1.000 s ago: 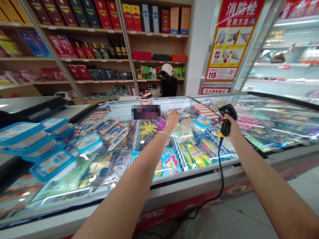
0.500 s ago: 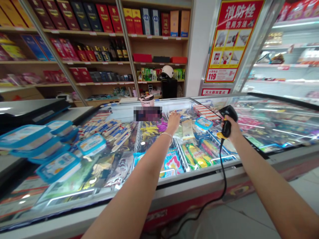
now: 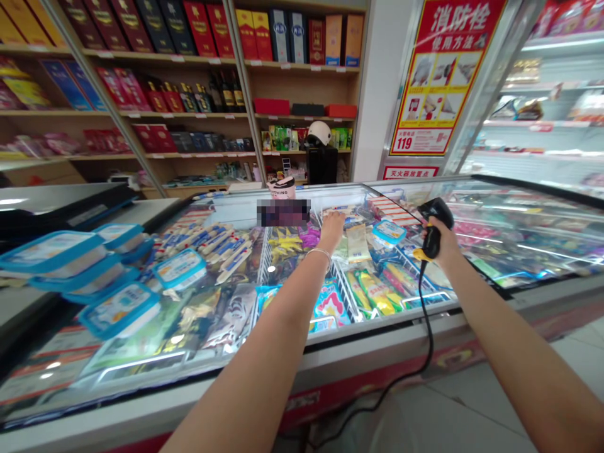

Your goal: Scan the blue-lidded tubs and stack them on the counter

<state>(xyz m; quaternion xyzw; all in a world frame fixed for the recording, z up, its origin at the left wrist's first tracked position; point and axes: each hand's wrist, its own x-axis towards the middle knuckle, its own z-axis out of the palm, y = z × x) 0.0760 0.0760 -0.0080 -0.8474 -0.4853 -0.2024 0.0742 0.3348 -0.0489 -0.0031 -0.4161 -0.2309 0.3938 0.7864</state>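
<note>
My left hand (image 3: pixel 333 227) reaches far into the open chest freezer (image 3: pixel 377 340), its fingers curled down onto packets of frozen goods near the back; what it grips is hidden. A thin bracelet circles that wrist. My right hand (image 3: pixel 441 242) is closed round a black barcode scanner (image 3: pixel 435 221) with a yellow trigger, held above the freezer's right part, nose pointing left. Its black cable (image 3: pixel 427 340) hangs down over the freezer's front edge. A blue-lidded tub (image 3: pixel 389 233) lies between my two hands.
Wire dividers split the freezer into bins of ice-cream packets. Several blue-lidded tubs (image 3: pixel 89 264) are stacked on the glass at left. Shelves of boxed bottles (image 3: pixel 189 75) fill the back wall. A red fire-hydrant poster (image 3: pixel 438 69) hangs by a refrigerated case (image 3: pixel 542 107) on the right.
The view has shifted slightly; both hands stay in nearly the same places, the left on the packets and the right holding the scanner.
</note>
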